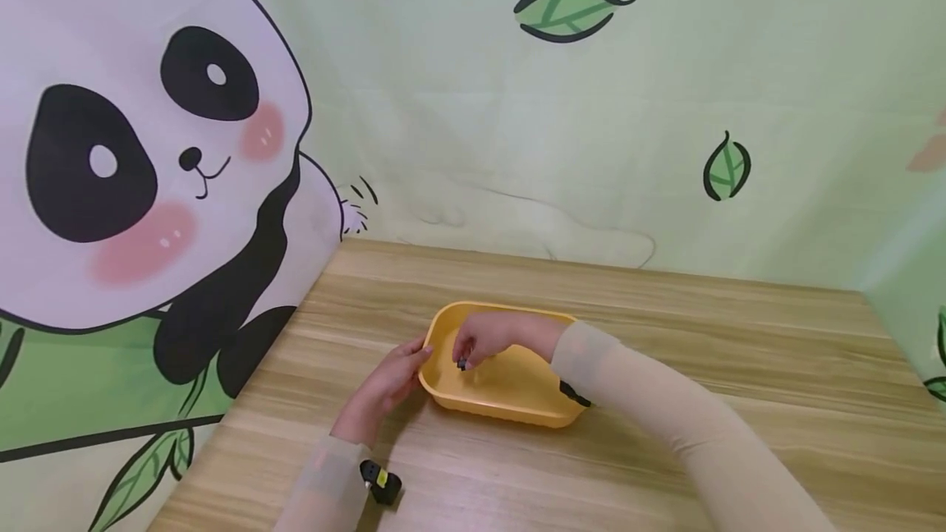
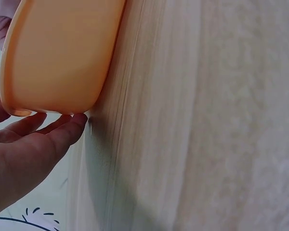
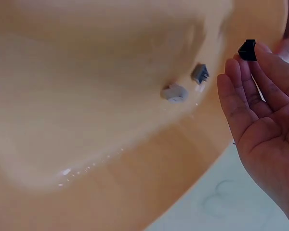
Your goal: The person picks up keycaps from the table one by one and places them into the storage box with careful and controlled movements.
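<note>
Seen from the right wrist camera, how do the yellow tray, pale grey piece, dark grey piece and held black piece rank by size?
1. Yellow tray, by far
2. Pale grey piece
3. Dark grey piece and black piece: much alike, and their nearness to the camera may differ, so unranked.

A light brown wood-grain tabletop (image 1: 495, 474) spans the lower part of the head view, bearing a yellow tray (image 1: 517, 376) just below the frame's centre.
</note>
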`<action>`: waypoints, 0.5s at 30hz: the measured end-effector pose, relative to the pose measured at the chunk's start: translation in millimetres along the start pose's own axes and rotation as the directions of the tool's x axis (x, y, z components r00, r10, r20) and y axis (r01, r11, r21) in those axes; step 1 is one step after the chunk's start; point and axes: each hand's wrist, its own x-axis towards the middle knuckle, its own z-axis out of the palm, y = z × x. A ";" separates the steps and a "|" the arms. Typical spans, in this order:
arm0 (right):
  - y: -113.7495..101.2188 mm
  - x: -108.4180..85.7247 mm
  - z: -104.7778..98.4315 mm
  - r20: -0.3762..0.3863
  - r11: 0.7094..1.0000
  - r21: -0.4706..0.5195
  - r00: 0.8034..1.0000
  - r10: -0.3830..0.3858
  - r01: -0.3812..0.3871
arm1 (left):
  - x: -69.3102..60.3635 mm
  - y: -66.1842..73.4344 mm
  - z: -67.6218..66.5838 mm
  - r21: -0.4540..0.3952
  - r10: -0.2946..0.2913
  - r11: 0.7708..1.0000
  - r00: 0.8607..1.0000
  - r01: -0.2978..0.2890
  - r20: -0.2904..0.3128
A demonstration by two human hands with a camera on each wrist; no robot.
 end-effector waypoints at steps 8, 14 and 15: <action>0.8 4.0 8.9 0.014 1.000 -0.009 1.000 0.019 -0.019 | 0.6 -2.0 0.1 -0.006 0.000 1.000 1.000 0.000 0.013; 2.3 10.9 11.0 0.040 1.000 -0.007 0.999 0.022 -0.022 | 1.6 -3.0 -1.4 -0.005 -0.003 1.000 1.000 0.003 0.001; 4.9 14.3 11.7 0.048 1.000 -0.006 0.999 0.019 -0.019 | 1.7 -3.0 -1.5 -0.005 -0.004 1.000 1.000 0.004 -0.002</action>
